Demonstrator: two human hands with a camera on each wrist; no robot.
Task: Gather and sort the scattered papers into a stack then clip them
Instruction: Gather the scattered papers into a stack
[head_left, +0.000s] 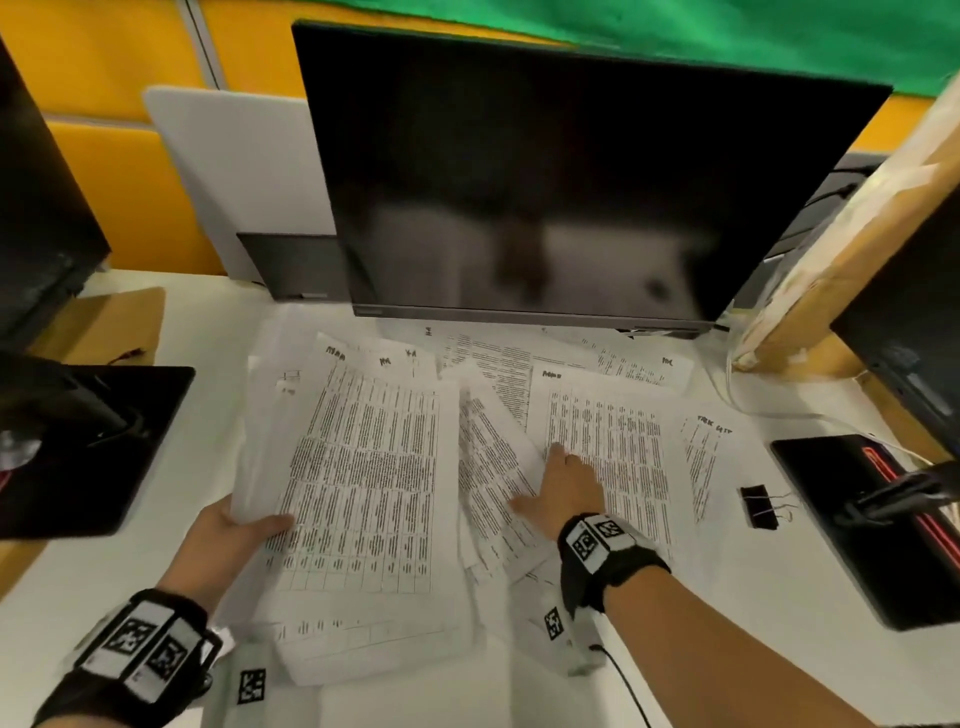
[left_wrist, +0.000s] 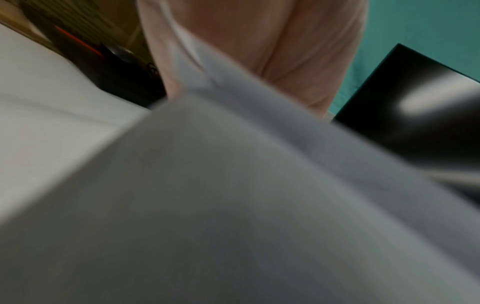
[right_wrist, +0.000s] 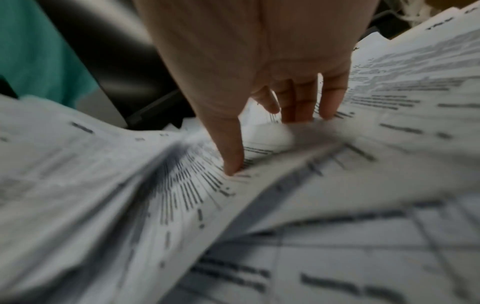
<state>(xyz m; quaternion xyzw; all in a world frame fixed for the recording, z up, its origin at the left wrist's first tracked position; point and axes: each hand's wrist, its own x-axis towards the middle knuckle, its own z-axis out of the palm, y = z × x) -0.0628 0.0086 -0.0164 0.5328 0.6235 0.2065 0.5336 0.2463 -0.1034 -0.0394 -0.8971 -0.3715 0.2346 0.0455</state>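
Printed white paper sheets (head_left: 605, 431), covered in tables and dense text, lie scattered and overlapping across the white desk (head_left: 779, 649) just in front of the big black monitor (head_left: 545, 182). At the near left, a bundle of gathered sheets (head_left: 358, 493) is lifted off the pile, gripped at its left edge by the left hand (head_left: 228, 540), thumb on top. Right hand (head_left: 566, 493) lies flat with fingers spread on the loose sheets right of centre. A small black binder clip (head_left: 759, 506) sits on the desk, well apart to the right.
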